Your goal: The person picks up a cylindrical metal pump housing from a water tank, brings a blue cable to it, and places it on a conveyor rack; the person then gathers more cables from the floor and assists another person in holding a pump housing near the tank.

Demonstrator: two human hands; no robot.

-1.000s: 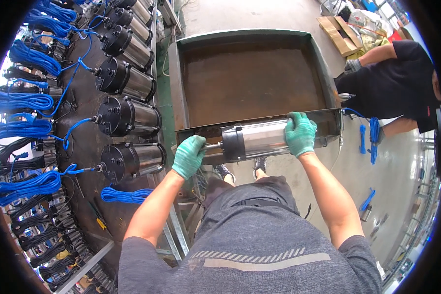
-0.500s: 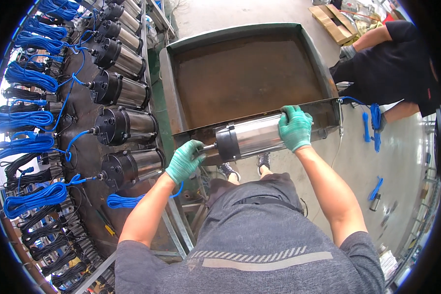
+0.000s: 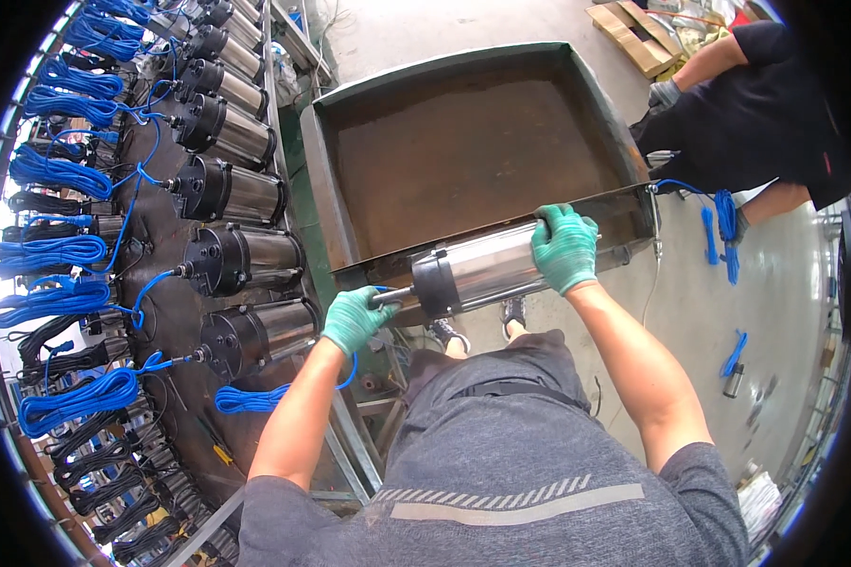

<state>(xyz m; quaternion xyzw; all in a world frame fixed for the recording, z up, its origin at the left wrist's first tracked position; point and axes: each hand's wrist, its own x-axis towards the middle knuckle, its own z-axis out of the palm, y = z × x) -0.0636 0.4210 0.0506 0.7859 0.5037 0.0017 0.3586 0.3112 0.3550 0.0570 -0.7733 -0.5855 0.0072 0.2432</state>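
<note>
A submersible pump (image 3: 492, 265) with a polished steel body and a black end lies across the near rim of a steel water tank (image 3: 314, 203). My right hand (image 3: 565, 250), in a green glove, grips the steel body from above near its right end. My left hand (image 3: 355, 317), gloved alike, closes around the thin dark rod-like fitting (image 3: 392, 295) that sticks out of the black end. Blue cable (image 3: 350, 371) shows below my left wrist, beside a tied blue coil (image 3: 251, 400) on the bench. The tank holds brownish water.
On the left bench (image 3: 184, 416), several similar pumps (image 3: 260, 335) stand in a row with blue cable coils (image 3: 80, 402). Pliers (image 3: 222, 455) lie nearby. At right, a co-worker (image 3: 728, 123) holds a blue cable bundle (image 3: 726, 222). A cable piece (image 3: 736, 352) and cardboard (image 3: 633, 38) are on the floor.
The pump has shifted slightly left, with my right hand still on it. My left hand has slid a little lower along the fitting. The view has moved slightly.
</note>
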